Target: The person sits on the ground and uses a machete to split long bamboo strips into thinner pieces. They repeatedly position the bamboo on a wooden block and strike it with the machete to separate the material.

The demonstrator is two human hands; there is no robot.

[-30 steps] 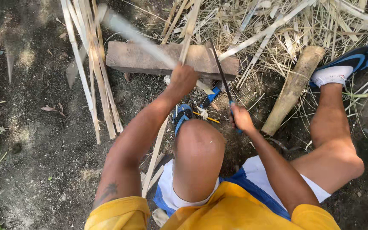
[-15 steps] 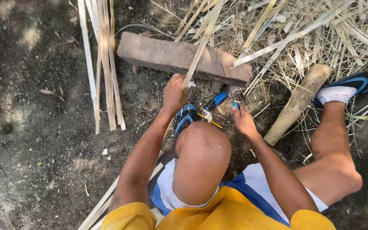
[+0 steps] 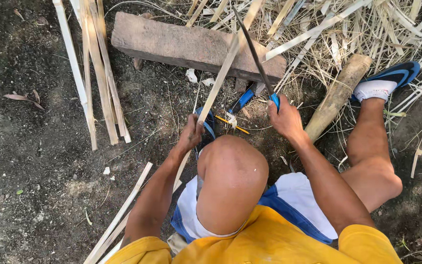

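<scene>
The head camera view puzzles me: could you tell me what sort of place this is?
Probably an outdoor, bare-earth spot for splitting bamboo or cane by hand: dark soil, a heap of pale split strips, and a wooden block used as a rest.

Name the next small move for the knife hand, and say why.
Probably bring the blade down onto the bamboo strip: the right hand holds it raised beside the strip, which the left hand props on the wooden block.

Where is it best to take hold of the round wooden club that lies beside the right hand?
Grip the wooden club at its narrower lower end, coming from the person's side near the right hand. That end is bare and points at the hand; the thicker end lies among straw by the blue shoe.
</scene>
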